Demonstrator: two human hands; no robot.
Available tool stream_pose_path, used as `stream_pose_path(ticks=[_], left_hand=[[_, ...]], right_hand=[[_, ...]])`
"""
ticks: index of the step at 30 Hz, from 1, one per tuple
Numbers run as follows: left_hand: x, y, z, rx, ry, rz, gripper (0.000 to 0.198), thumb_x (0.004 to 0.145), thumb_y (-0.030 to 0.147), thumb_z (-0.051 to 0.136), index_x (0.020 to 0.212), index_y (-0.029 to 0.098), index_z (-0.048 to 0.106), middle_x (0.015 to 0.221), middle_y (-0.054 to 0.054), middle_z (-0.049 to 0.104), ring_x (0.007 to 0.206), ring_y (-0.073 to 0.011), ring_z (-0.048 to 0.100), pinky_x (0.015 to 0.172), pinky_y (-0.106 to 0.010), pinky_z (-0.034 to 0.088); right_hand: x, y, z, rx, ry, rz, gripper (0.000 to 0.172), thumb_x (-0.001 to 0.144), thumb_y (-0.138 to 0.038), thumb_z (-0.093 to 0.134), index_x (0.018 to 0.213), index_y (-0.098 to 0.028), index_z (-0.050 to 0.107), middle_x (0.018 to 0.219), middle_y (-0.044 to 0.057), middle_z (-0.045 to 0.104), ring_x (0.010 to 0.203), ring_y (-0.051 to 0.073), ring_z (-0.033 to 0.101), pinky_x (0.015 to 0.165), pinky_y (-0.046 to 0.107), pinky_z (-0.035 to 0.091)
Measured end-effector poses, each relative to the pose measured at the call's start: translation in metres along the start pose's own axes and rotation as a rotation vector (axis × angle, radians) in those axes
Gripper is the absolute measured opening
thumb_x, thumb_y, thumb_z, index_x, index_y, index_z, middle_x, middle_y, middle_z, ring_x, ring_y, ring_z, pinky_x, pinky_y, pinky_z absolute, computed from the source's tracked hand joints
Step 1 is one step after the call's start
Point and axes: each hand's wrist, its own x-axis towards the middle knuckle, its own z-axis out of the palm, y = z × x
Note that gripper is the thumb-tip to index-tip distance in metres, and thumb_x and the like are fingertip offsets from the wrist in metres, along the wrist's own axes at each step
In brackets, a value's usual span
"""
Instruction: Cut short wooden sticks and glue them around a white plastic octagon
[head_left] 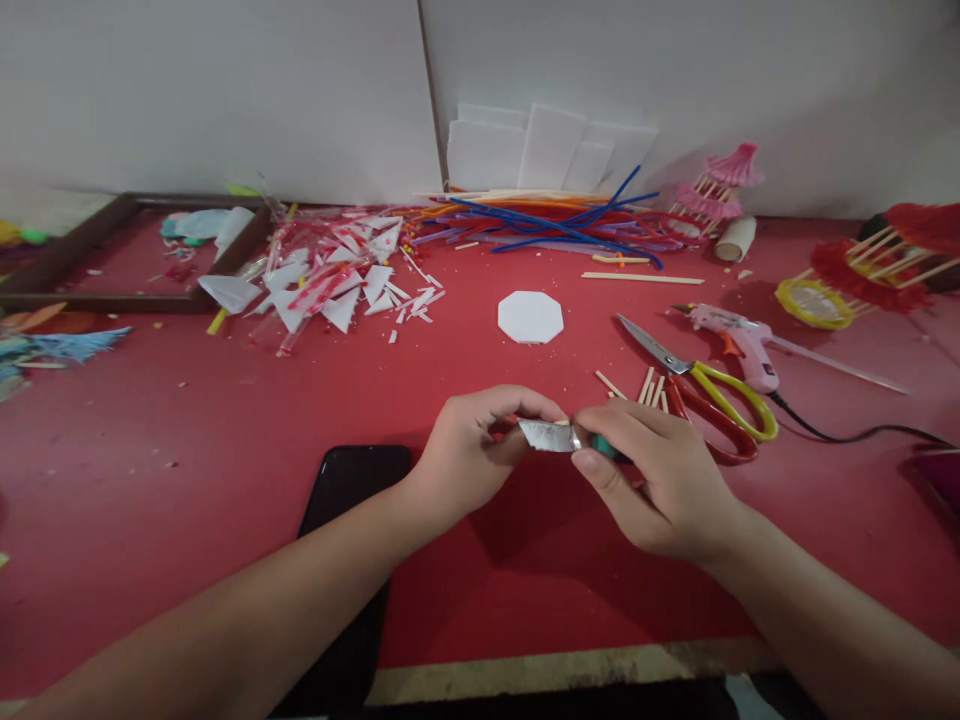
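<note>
My right hand [660, 480] is closed round the green handle of a knife [547, 436], whose short, slanted blade points left. My left hand [476, 450] is curled shut just left of the blade, thumb and fingers drawn together. A small pale bit shows behind the blade's upper edge, but what the left fingers hold is mostly hidden. Both hands are above the red table. Beyond them lies a flat white octagon [530, 317]. Several short wooden sticks [651, 388] lie just past my right hand.
Scissors [697, 385] and a pink glue gun [739, 342] with a cord lie at right. A black phone [360, 490] is under my left forearm. White and red scraps [330, 275], pipe cleaners [555, 222] and white sheets [551, 150] line the back. Stick-and-fringe models [862, 265] stand at right.
</note>
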Motion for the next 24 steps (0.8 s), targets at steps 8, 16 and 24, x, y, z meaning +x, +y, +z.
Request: stream_pose_path(ticks=[8, 16, 24], left_hand=[[-0.003, 0.011, -0.005, 0.042, -0.082, -0.021, 0.02, 0.077, 0.001, 0.06, 0.081, 0.016, 0.072, 0.078, -0.001, 0.076, 0.068, -0.0088, 0.066, 0.064, -0.016, 0.05], [0.0, 0.013, -0.005, 0.152, -0.038, 0.053, 0.028, 0.072, -0.002, 0.05, 0.077, 0.016, 0.072, 0.074, 0.0, 0.075, 0.062, -0.0082, 0.062, 0.059, -0.017, 0.047], [0.002, 0.009, -0.003, 0.135, 0.025, 0.063, 0.017, 0.079, 0.007, 0.06, 0.078, 0.017, 0.074, 0.074, -0.002, 0.076, 0.063, -0.0108, 0.066, 0.063, -0.02, 0.053]], right_hand=[[-0.002, -0.003, -0.002, 0.007, 0.009, -0.047, 0.017, 0.097, -0.032, 0.052, 0.094, -0.017, 0.06, 0.073, 0.002, 0.059, 0.062, 0.014, 0.05, 0.059, 0.029, 0.041], [0.002, -0.004, -0.007, -0.072, 0.058, -0.044, 0.014, 0.095, -0.03, 0.054, 0.095, -0.017, 0.061, 0.075, 0.003, 0.063, 0.063, 0.014, 0.052, 0.058, 0.028, 0.041], [0.008, 0.006, -0.006, -0.128, 0.054, 0.016, 0.02, 0.096, -0.035, 0.052, 0.096, -0.019, 0.065, 0.078, 0.005, 0.068, 0.067, 0.016, 0.061, 0.06, 0.029, 0.043]])
